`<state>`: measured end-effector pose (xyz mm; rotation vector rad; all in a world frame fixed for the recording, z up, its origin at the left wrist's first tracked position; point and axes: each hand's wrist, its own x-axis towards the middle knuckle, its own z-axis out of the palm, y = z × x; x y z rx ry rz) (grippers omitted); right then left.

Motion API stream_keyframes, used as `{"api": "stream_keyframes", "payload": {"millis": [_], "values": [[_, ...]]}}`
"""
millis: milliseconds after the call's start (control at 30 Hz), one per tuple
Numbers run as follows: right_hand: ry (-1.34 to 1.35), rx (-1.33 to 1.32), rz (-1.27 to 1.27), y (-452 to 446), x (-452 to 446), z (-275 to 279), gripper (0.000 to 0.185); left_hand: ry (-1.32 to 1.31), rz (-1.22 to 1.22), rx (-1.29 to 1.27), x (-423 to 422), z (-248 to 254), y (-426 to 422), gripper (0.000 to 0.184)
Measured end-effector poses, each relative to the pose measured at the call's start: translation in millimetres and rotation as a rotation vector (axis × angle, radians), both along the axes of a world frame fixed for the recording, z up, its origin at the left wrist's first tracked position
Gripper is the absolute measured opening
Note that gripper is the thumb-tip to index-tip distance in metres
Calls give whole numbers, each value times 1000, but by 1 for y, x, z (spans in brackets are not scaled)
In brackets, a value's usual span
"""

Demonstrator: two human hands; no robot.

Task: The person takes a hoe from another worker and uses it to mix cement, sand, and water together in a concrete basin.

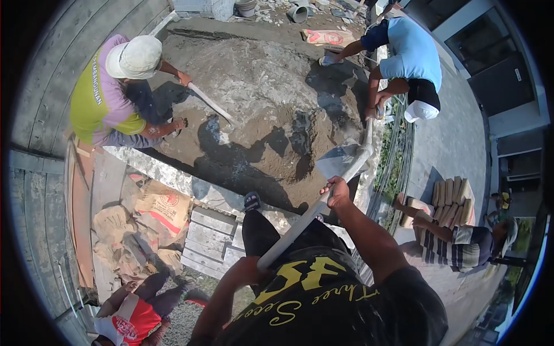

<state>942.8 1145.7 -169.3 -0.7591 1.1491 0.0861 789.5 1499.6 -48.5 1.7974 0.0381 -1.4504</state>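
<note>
A long pale shovel handle (pixel 297 230) slants up and right across my body. My right hand (pixel 337 192) is wrapped around it partway along. Near its lower end my left hand (pixel 247 270) is closed, with the fingers mostly hidden. A grey shovel blade (pixel 337 161) lies against the heap of sand and pale powder (pixel 254 75), just beyond my right hand. Close to it, the handle overlaps a shaft held by a co-worker in light blue (pixel 412 55); I cannot tell exactly where each tool ends. My sandalled foot (pixel 252 200) stands at the heap's near edge.
At left, a co-worker in a white hat (pixel 107 92) works a pale-handled tool (pixel 213 105) in the heap. Cement bags (pixel 452 202) are stacked at right beside a person in stripes (pixel 461 245). Torn bags (pixel 164 206) and grey blocks (pixel 213 233) lie lower left, near another person (pixel 135 320).
</note>
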Motion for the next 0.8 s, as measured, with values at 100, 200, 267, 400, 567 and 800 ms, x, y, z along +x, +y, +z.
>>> {"api": "stream_keyframes", "payload": {"millis": [100,200,267,400,567,800], "values": [[-59,-1,-16,-6,20,1,8,42,-7,-6,33,1,-1,46],[-123,-19,-22,-14,47,22,5,-263,-111,-5,44,-20,-13,49],[-169,-39,-27,-15,69,38,4,-231,-9,43,56,-30,-30,52],[-330,-220,75,-31,120,46,11,-319,45,33,74,-79,-83,38],[-393,-454,104,-68,181,-39,30,-394,41,-49,129,-242,-140,34],[283,-888,278,-68,182,-435,43,-105,-5,25,178,-518,-181,33]]}}
